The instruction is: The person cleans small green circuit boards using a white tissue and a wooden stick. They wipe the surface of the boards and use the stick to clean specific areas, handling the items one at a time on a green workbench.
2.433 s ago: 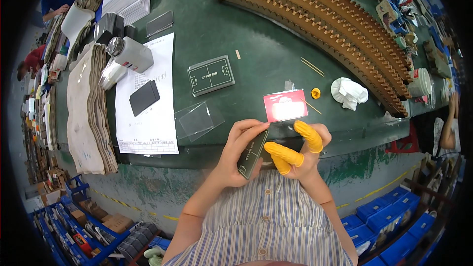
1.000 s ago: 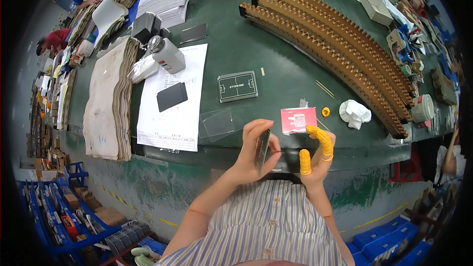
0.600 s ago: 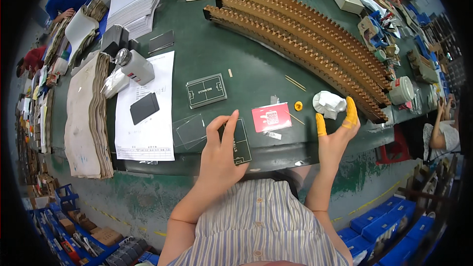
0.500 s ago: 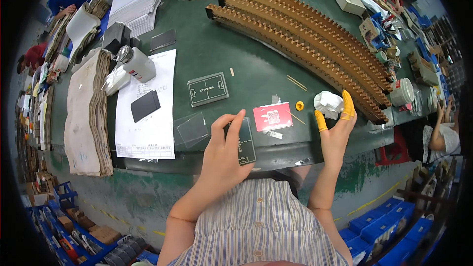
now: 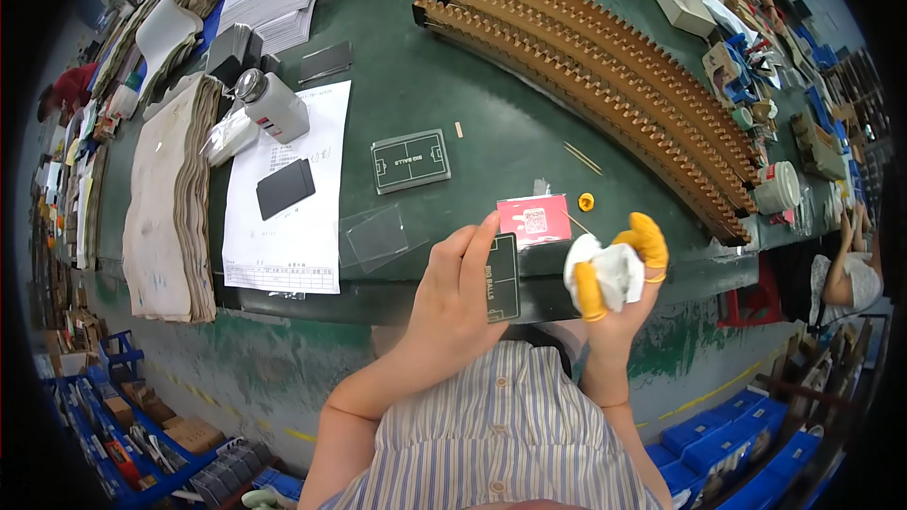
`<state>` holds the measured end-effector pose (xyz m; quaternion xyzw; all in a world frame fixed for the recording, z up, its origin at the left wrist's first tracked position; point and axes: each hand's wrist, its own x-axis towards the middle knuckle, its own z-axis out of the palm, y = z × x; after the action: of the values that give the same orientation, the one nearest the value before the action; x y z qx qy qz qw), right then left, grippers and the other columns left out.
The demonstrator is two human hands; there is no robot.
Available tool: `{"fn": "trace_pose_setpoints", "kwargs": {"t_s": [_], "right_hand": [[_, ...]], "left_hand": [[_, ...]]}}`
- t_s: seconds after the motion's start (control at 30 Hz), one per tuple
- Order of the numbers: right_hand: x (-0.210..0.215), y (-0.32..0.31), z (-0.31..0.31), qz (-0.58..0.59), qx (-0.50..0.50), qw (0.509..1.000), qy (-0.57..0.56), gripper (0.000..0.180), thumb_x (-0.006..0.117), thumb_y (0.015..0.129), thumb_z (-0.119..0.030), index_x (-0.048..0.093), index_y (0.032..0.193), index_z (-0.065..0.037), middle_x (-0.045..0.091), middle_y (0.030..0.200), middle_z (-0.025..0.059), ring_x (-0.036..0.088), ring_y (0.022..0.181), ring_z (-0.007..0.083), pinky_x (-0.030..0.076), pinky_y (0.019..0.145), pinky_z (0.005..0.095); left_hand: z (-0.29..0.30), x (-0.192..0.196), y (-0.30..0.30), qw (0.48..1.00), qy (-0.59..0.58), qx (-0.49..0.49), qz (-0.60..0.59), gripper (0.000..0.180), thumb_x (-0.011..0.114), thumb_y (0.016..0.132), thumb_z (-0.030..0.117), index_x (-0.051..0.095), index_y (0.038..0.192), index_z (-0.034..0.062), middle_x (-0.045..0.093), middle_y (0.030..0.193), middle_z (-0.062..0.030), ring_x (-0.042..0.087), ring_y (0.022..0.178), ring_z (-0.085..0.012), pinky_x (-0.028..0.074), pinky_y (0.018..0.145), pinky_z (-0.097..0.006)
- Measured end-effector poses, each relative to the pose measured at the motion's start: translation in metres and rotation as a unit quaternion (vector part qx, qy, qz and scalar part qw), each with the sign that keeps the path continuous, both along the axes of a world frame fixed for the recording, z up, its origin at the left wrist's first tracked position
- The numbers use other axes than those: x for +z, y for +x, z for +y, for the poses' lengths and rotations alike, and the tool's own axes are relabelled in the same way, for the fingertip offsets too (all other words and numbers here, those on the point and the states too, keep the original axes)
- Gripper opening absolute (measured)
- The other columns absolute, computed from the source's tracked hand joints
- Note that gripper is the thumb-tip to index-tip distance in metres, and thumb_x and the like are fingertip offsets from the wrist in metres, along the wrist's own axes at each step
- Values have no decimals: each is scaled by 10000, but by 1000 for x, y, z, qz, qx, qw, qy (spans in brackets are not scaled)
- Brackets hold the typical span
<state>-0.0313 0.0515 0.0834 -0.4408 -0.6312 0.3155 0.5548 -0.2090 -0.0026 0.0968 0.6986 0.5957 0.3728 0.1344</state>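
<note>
Workbench [image 5: 491, 85], dark green, bears slotted wooden racks [image 5: 614, 66]; blue bins [image 5: 727, 425] below. At its near edge, left hand [image 5: 449, 302] grips a pitch-printed card [image 5: 505, 288], right hand [image 5: 619, 323] a crumpled white wipe [image 5: 616, 274].

Pale capital lettering crosses the dark green rectangular card [image 5: 505, 276] at lower centre and the matching dark green rectangular stack [image 5: 412, 162] at centre. A red rectangular card [image 5: 532, 220] right of centre bears a square code; the white paper sheet [image 5: 283, 247] at left carries printed lines.
</note>
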Motion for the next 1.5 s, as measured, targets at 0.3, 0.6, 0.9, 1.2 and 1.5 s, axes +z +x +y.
{"fn": "trace_pose_setpoints", "kwargs": {"t_s": [0.3,0.6,0.9,1.2,1.5], "right_hand": [[12,-29,6,-17,70,997,2,634,744,745,-61,411,1280,6,590,914,77,599,797,133,484,718,268],[13,-40,2,-67,69,995,-26,582,744,744,-57,450,1244,-15,548,901,25,530,771,77,452,708,223],[14,-35,-11,-39,111,990,-73,588,736,722,-54,458,1238,-20,495,797,-8,491,715,57,419,671,202],[8,-25,-22,-68,107,988,-84,632,735,709,-48,440,1267,-38,508,753,20,524,647,93,432,623,221],[4,-7,-17,274,103,929,-225,688,699,783,-97,343,1371,-64,513,1030,66,529,872,111,448,806,241]], "left_hand": [[-4,-9,5,998,54,1,28,878,756,634,48,297,1375,-55,419,1224,-207,454,1075,-362,392,929,-418],[-5,-9,8,995,89,21,39,886,775,621,44,306,1369,-25,422,1239,-187,425,1103,-345,345,942,-416],[-5,-12,7,986,140,90,1,865,795,601,70,360,1349,51,441,1243,-130,405,1120,-288,321,931,-387],[3,-4,-4,987,97,130,17,983,783,569,18,243,1389,38,366,1219,-145,359,1131,-314,313,969,-396],[7,-19,-3,970,22,32,-239,962,700,634,3,170,1434,58,375,1219,-127,416,1123,-240,359,969,-354]]}}
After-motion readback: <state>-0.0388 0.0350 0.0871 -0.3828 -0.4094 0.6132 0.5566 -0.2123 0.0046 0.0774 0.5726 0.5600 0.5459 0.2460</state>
